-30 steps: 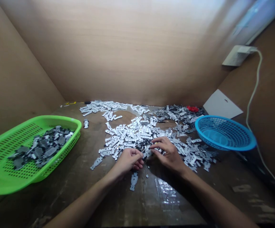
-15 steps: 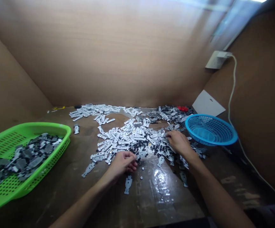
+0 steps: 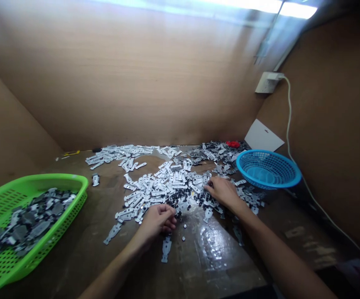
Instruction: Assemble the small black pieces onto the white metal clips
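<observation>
My left hand is closed in a pinch at the near edge of a pile of flat, light-grey plastic parts. Whatever sits between its fingertips is too small to make out. Just below it lies a single grey flat part, with a couple of tiny white round pieces to its right. My right hand reaches into the right side of the pile, thumb and fingers drawn together. What they grip is hidden or too small to name. Small black pieces are scattered between both hands.
A green basket with grey and black pieces stands at the left. To the right are a blue basket, a white card and a cable. Darker grey parts and a red item lie farther back.
The view has shifted slightly upward and to the right. My right hand has come a little nearer and left over the pile. My left hand keeps its pinch in nearly the same place.
</observation>
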The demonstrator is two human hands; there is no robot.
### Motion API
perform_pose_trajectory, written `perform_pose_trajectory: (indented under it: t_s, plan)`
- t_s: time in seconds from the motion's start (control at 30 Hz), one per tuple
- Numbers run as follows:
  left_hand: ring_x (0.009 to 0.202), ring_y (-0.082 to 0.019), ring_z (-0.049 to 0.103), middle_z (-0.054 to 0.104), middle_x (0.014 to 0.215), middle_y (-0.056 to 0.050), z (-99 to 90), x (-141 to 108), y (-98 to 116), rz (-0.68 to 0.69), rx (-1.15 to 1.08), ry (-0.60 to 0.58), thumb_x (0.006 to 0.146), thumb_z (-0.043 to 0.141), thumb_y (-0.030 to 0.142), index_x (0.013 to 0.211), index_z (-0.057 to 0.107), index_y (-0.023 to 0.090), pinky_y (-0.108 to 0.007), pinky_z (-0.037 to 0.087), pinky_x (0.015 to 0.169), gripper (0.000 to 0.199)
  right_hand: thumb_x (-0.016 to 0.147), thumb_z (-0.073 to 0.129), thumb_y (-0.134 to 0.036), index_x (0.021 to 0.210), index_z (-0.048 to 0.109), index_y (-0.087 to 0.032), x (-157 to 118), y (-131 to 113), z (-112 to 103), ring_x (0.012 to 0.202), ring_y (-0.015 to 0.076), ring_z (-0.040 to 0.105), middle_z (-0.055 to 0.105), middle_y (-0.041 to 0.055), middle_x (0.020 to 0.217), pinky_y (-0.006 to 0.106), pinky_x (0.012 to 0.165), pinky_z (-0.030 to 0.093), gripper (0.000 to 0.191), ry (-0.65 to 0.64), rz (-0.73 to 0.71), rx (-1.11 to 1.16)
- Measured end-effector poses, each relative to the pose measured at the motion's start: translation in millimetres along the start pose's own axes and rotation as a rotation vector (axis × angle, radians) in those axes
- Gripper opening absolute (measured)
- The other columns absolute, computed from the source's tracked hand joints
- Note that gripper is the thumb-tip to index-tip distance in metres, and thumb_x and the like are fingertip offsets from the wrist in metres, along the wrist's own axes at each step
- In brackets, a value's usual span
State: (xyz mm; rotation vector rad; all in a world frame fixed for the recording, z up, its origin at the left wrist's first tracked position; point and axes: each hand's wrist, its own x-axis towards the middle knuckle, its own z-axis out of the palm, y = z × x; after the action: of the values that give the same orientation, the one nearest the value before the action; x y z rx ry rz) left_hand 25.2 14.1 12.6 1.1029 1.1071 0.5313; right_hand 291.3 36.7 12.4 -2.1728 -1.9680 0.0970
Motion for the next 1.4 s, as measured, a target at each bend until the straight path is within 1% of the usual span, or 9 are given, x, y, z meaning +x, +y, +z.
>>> perform_pose_trajectory:
  t_s: [0.2, 0.4, 0.6, 0.73, 0.8, 0.97, 1.13, 1.3, 1.4]
  plan:
    - [0.053, -0.011, 0.059, 0.062, 0.066, -0.004, -0.9, 2, -2, 0.005, 0.005, -0.002, 0.073, 0.059, 0.041, 0.074, 0.054, 0.013, -0.017, 0.042, 0.047, 0.028, 0.085, 0.048, -0.036, 0.094, 0.063, -0.022, 1, -2, -6, 0.090, 0.0190, 0.056, 0.063, 0.0057, 0.096, 0.026, 0.075, 0.037, 0.022, 0.025, -0.075, 0.076]
    - [0.052, -0.010, 0.058, 0.062, 0.065, -0.004, -0.9, 3, -4, 0.002, -0.002, -0.002, 0.072, 0.060, 0.042, 0.075, 0.054, 0.014, -0.018, 0.043, 0.048, 0.029, 0.086, 0.050, -0.034, 0.091, 0.065, -0.024, -8, -18, -4, 0.088, 0.0161, 0.054, 0.062, 0.0026, 0.090, 0.024, 0.078, 0.037, 0.019, 0.028, -0.298, 0.160]
    - [0.052, -0.010, 0.058, 0.062, 0.065, -0.004, 1.0, 3, -4, -0.001, 0.023, 0.010, 0.070, 0.061, 0.044, 0.073, 0.054, 0.014, -0.017, 0.042, 0.047, 0.031, 0.084, 0.054, -0.035, 0.091, 0.064, -0.021, -12, -35, 18, 0.090, 0.0198, 0.050, 0.059, 0.0063, 0.088, 0.028, 0.076, 0.038, 0.019, 0.128, -0.277, 0.175]
    - [0.053, -0.010, 0.058, 0.062, 0.065, -0.004, 1.3, 4, -4, 0.008, 0.024, 0.008, 0.071, 0.060, 0.044, 0.074, 0.054, 0.014, -0.017, 0.041, 0.047, 0.031, 0.082, 0.056, -0.025, 0.082, 0.063, -0.020, -13, -36, 17, 0.087, 0.0188, 0.051, 0.059, 0.0048, 0.084, 0.029, 0.076, 0.039, 0.009, 0.163, -0.304, 0.310]
    - [0.053, -0.010, 0.059, 0.062, 0.066, -0.004, 0.9, 4, -5, 0.007, 0.025, 0.007, 0.071, 0.060, 0.044, 0.074, 0.054, 0.014, -0.017, 0.041, 0.047, 0.031, 0.083, 0.053, -0.021, 0.088, 0.062, -0.020, -14, -35, 12, 0.083, 0.0176, 0.053, 0.060, 0.0045, 0.085, 0.028, 0.075, 0.040, 0.011, 0.193, -0.316, 0.422]
    - [0.053, -0.011, 0.059, 0.063, 0.066, -0.004, -0.5, 5, -6, 0.006, 0.027, 0.004, 0.072, 0.059, 0.042, 0.075, 0.054, 0.014, -0.018, 0.043, 0.048, 0.029, 0.085, 0.044, -0.016, 0.119, 0.050, -0.022, -20, -39, -4, 0.086, 0.0166, 0.056, 0.060, 0.0057, 0.102, 0.028, 0.077, 0.043, 0.035, 0.263, -0.343, 0.660]
    - [0.052, -0.011, 0.059, 0.063, 0.066, -0.004, -1.1, 6, -8, 0.010, 0.027, 0.008, 0.073, 0.059, 0.042, 0.074, 0.055, 0.014, -0.018, 0.043, 0.048, 0.028, 0.087, 0.047, -0.025, 0.099, 0.062, -0.021, -26, -43, -9, 0.073, 0.0159, 0.059, 0.065, 0.0026, 0.084, 0.027, 0.069, 0.044, 0.020, 0.208, -0.296, 0.733]
    - [0.052, -0.010, 0.059, 0.063, 0.065, -0.004, -1.0, 7, -10, 0.022, 0.019, 0.001, 0.071, 0.060, 0.043, 0.073, 0.055, 0.014, -0.018, 0.042, 0.047, 0.030, 0.083, 0.054, -0.028, 0.091, 0.068, -0.021, -29, -47, -16, 0.084, 0.0182, 0.059, 0.064, 0.0057, 0.089, 0.030, 0.076, 0.045, 0.017, 0.282, -0.297, 0.839]
    - [0.051, -0.010, 0.059, 0.063, 0.064, -0.004, -0.8, 7, -9, 0.025, 0.009, 0.000, 0.071, 0.060, 0.045, 0.073, 0.055, 0.014, -0.017, 0.041, 0.046, 0.031, 0.080, 0.058, -0.031, 0.088, 0.069, -0.020, -33, -52, -20, 0.078, 0.0182, 0.059, 0.065, 0.0062, 0.084, 0.030, 0.070, 0.046, 0.017, 0.192, -0.240, 0.963]
